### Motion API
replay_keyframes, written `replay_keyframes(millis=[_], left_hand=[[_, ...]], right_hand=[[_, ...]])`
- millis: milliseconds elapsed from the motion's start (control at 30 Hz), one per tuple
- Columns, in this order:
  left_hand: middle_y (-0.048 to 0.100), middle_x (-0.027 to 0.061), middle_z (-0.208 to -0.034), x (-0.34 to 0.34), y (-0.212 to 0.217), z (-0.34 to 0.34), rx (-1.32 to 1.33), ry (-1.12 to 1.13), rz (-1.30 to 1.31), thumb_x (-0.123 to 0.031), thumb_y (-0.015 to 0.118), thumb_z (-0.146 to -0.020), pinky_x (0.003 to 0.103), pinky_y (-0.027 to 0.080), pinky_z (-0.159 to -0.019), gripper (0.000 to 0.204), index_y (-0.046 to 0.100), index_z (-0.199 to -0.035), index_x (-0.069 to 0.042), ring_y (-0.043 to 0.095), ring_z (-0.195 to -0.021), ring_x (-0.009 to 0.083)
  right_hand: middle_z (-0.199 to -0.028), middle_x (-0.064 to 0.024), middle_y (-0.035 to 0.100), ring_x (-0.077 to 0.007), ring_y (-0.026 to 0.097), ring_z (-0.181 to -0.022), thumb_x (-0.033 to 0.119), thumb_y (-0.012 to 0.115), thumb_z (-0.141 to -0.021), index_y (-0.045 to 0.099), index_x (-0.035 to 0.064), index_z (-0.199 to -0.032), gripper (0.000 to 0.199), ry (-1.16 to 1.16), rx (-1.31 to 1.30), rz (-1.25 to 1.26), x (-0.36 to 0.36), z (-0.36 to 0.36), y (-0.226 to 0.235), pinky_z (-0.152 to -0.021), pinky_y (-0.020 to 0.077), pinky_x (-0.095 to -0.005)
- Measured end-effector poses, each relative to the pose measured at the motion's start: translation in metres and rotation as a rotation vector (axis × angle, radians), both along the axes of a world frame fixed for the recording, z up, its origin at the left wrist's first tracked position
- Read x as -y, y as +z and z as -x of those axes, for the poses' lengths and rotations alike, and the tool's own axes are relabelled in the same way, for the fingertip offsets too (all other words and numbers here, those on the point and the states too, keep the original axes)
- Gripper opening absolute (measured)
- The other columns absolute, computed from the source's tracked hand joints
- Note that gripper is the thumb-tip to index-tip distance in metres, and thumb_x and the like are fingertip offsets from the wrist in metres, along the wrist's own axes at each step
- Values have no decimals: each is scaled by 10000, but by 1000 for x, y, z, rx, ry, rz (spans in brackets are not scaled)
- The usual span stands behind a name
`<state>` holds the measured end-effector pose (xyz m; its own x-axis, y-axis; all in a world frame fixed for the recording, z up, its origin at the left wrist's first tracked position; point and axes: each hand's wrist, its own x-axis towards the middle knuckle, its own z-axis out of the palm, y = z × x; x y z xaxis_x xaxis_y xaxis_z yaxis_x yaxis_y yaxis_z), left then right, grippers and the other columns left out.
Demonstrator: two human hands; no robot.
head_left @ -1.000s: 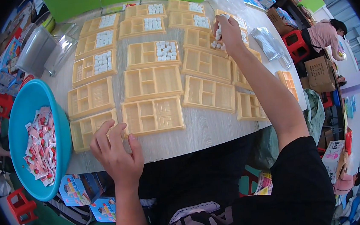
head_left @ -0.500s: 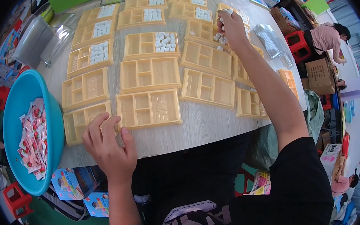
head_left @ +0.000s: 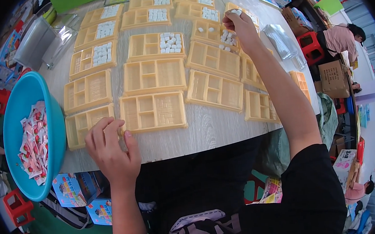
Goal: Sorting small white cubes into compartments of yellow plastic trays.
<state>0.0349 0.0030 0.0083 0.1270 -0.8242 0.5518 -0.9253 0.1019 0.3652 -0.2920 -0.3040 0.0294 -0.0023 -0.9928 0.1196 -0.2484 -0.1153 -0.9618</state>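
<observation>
Many yellow compartment trays cover the grey table (head_left: 206, 131). My left hand (head_left: 110, 148) rests at the table's near edge, fingers curled, touching the front corner of the nearest yellow tray (head_left: 153, 112). My right hand (head_left: 239, 25) is stretched far out, pinching small white cubes (head_left: 235, 12) over a far tray (head_left: 211, 33) that holds a few loose white cubes. Several trays at the back have one compartment filled with white cubes (head_left: 170, 42).
A blue basin (head_left: 27, 93) with red-and-white sachets sits at the left edge. Clear plastic containers (head_left: 38, 38) stand at the far left, plastic bags (head_left: 281, 42) at the right. Another person (head_left: 343, 38) sits beyond the table on the right, by red stools and cartons.
The view has shifted, so the table sits lower in the picture. My right hand stays over the far tray with cubes. My left hand stays at the near tray's corner.
</observation>
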Motion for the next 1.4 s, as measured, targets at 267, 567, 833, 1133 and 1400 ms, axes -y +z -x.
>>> replay_keyframes(millis=[267,567,833,1133,1400], left_hand=[[654,126,-1159,1,0,1,-12,-5,-8,-115,653,-865,458,426,-1015,205,683,-1056,-47,560,-1130,345],[666,167,-1125,0,7,2,-2,-13,-19,-70,614,-894,470,438,-996,178,670,-1051,-6,575,-1094,370],[665,170,-1119,1,7,3,-9,-21,-56,-74,612,-882,476,439,-995,186,668,-1047,-10,574,-1091,377],[669,128,-1104,2,4,2,-16,-4,-42,-97,636,-845,453,432,-993,190,687,-1020,-43,571,-1099,346],[673,132,-1109,0,3,1,-2,-2,-46,-103,634,-852,453,430,-998,206,682,-1043,-42,574,-1102,348]], right_hand=[[-924,-8,653,-112,568,-843,248,594,-1053,679,61,-1019,209,40,20,7,2,6,4,-820,488,-276],[-907,19,584,-108,508,-833,258,523,-1082,653,69,-1051,232,52,10,63,-6,15,23,-797,456,-272],[-914,31,584,-94,510,-825,302,523,-1097,656,79,-1097,259,234,-167,-35,-8,18,19,-789,442,-265],[-943,-124,619,-247,598,-862,252,539,-1081,601,50,-1155,224,364,-973,264,-16,33,53,-789,478,-373],[-1092,-194,715,-379,667,-1077,342,629,-1033,666,19,-1159,349,458,-1255,137,-22,35,55,-932,509,-462]])
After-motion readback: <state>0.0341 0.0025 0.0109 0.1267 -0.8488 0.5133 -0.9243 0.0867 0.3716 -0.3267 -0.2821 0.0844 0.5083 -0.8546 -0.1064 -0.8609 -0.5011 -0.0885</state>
